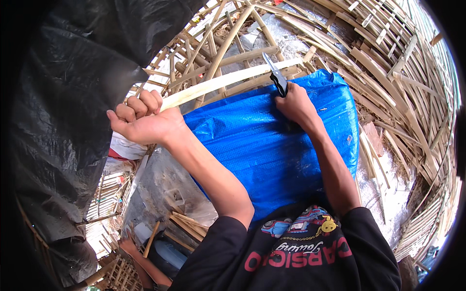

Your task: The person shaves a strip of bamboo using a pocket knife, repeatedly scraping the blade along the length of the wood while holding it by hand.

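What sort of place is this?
Likely a makeshift bamboo workshop: a knife in the right hand, a pale strip in the left hand, and many bamboo slats along the right.

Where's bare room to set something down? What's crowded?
Free: middle of the blue sheet, bordered by left forearm, right forearm, pale strip and shirt; wrinkled, possibly sloping. Crowded: bamboo poles beyond the strip, bamboo slats at far right, wood pieces at lower left.
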`<state>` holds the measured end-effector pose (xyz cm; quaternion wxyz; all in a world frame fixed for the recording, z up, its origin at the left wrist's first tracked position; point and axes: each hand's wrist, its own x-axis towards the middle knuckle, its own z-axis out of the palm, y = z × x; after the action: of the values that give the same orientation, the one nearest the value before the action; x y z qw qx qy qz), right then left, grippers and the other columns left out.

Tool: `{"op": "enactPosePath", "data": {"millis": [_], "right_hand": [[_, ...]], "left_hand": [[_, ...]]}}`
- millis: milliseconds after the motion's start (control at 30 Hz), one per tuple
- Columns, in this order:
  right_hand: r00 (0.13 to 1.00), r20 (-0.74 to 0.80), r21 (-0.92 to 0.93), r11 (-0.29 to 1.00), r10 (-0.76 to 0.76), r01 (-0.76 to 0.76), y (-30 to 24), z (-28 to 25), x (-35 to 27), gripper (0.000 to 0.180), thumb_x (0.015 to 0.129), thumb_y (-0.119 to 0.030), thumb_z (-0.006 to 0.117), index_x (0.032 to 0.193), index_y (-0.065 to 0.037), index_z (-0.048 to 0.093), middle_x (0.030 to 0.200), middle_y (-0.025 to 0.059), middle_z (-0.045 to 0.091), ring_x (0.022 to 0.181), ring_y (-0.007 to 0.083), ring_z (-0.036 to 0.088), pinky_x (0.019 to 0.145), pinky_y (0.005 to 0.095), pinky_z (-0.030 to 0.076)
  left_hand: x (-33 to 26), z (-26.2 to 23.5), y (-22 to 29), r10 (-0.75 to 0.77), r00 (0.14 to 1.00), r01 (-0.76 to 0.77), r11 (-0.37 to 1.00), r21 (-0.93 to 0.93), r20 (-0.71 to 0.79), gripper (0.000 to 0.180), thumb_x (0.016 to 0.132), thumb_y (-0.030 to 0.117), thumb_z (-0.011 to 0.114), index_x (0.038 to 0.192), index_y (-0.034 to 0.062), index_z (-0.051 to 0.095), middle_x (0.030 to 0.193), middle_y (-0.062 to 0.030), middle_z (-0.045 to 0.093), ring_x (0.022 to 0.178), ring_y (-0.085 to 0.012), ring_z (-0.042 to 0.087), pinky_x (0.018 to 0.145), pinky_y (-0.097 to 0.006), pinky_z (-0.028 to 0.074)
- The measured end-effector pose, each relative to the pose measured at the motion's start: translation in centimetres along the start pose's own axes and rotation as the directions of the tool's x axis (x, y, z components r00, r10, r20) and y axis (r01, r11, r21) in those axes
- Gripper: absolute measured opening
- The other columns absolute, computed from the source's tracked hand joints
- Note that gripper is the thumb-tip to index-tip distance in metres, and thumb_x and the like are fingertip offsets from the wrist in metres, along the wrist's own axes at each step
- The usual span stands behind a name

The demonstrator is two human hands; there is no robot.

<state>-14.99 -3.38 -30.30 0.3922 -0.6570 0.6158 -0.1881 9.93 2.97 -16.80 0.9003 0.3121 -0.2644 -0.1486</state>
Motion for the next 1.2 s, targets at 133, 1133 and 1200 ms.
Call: {"op": "enactPosePath", "data": {"millis": [133, 1133, 1200], "right_hand": [[0.992, 0.125, 0.093, 0.995, 0.031, -0.042, -0.6, -1.7, -0.7, 0.029, 0.080, -0.018, 0.064, 0.092, 0.009, 0.063, 0.080, 0.0276, 0.069, 0.077, 0.0387, 0.071, 0.076, 0.0447, 0.055], [0.952, -0.157, 0.003, 0.964, -0.263, 0.267, -5.4, -6.6, -2.0, 0.032, 0.092, -0.025, 0.076, 0.102, 0.003, 0.062, 0.079, 0.0243, 0.071, 0.071, 0.0325, 0.073, 0.065, 0.0433, 0.054], [0.945, -0.110, -0.100, 0.950, -0.306, 0.296, -6.3, -7.1, -2.3, 0.030, 0.093, -0.020, 0.073, 0.104, 0.003, 0.058, 0.079, 0.0274, 0.068, 0.074, 0.0424, 0.069, 0.067, 0.0479, 0.051]], "left_hand": [[0.9, -1.5, -0.1, -0.050, 0.997, 0.052, 0.998, -0.039, 0.066, 0.050, 0.103, 0.034, 0.037, 0.061, 0.0204, 0.012, 0.054, 0.0036, 0.010, 0.047, -0.0110, 0.010, 0.048, -0.029, 0.012], [-3.4, 3.0, 6.2, 0.070, 0.996, -0.069, 0.997, -0.027, 0.051, 0.045, 0.104, 0.030, 0.030, 0.061, 0.0200, 0.026, 0.053, 0.0009, 0.022, 0.048, -0.0124, 0.020, 0.046, -0.027, 0.022], [-3.9, 3.4, 6.7, 0.088, 0.995, -0.088, 0.996, -0.018, 0.043, 0.044, 0.104, 0.030, 0.031, 0.061, 0.0197, 0.027, 0.054, 0.0010, 0.022, 0.049, -0.0122, 0.020, 0.047, -0.027, 0.022]]}}
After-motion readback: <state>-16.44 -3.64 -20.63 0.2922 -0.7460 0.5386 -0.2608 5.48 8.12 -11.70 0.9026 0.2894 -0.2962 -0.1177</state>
